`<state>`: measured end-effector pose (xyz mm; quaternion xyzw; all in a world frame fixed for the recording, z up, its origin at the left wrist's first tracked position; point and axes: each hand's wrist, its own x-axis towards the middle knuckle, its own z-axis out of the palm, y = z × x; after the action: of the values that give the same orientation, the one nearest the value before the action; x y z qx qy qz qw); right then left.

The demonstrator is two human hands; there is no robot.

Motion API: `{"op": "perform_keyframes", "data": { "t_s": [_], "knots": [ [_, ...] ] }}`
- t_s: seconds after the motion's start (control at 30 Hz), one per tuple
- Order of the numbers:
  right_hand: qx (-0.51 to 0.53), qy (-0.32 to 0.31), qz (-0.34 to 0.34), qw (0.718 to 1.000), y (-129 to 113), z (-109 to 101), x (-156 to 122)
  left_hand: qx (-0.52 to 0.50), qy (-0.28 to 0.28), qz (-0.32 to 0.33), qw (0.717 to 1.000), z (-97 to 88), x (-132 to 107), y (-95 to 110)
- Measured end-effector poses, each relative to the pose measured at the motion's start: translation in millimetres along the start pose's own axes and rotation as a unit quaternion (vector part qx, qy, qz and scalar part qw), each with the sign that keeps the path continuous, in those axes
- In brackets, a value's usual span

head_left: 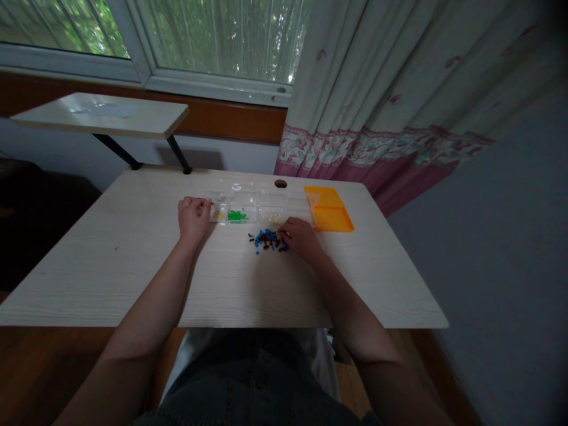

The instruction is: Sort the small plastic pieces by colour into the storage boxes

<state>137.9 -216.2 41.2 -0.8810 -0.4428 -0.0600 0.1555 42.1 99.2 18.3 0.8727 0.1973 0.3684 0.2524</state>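
Observation:
A clear compartment tray [243, 198] lies across the table. Green pieces [238, 215] fill part of one front compartment, with yellow pieces [218, 215] to their left and pale cream pieces [276, 219] to their right. At the tray's left end is my left hand [194, 219], its fingers closed in a pinch; a tiny reddish spot shows at the fingertips, too small to name. In front of the tray lies a loose pile of blue and dark brown pieces [266, 238]. My right hand [300, 235] is at the pile's right side, fingertips pinched together, and what they hold is hidden.
An orange tray [336, 210] sits at the clear tray's right end, partly under it. Behind is a round hole [280, 184] in the tabletop [133, 260]. A raised shelf [146, 121] on black legs stands at the back left. Curtains [350, 118] hang behind the right side.

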Motion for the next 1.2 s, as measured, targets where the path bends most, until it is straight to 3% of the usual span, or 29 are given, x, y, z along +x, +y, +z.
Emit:
{"op": "perform_keyframes", "data": {
  "t_s": [0.1,0.2,0.33,0.4,0.8,1.03,1.2],
  "knots": [
    [0.090,0.085,0.013,0.992,-2.8,2.4,1.4,-0.021,-0.016,0.028,0.999,1.4,-6.4,15.8],
    [0.172,0.168,0.003,0.971,-12.8,6.8,2.2,-0.083,-0.085,0.098,0.988,4.6,-21.4,43.3],
    [0.200,0.242,-0.048,0.948,-31.6,11.5,0.9,-0.187,-0.236,0.209,0.930,8.7,-46.0,79.9],
    [0.196,0.265,-0.062,0.942,-39.6,12.7,-0.2,-0.218,-0.271,0.214,0.913,11.0,-54.4,90.4],
    [0.191,0.248,-0.074,0.947,-50.4,17.4,-3.2,-0.364,-0.285,0.066,0.884,21.2,-59.7,89.6],
    [0.219,0.212,-0.080,0.949,-47.8,13.1,-2.6,-0.338,-0.240,0.102,0.904,17.7,-51.9,82.2],
    [0.135,0.147,-0.018,0.980,-26.4,11.5,-1.1,-0.189,-0.154,0.176,0.954,7.8,-32.9,63.2]
  ]
}}
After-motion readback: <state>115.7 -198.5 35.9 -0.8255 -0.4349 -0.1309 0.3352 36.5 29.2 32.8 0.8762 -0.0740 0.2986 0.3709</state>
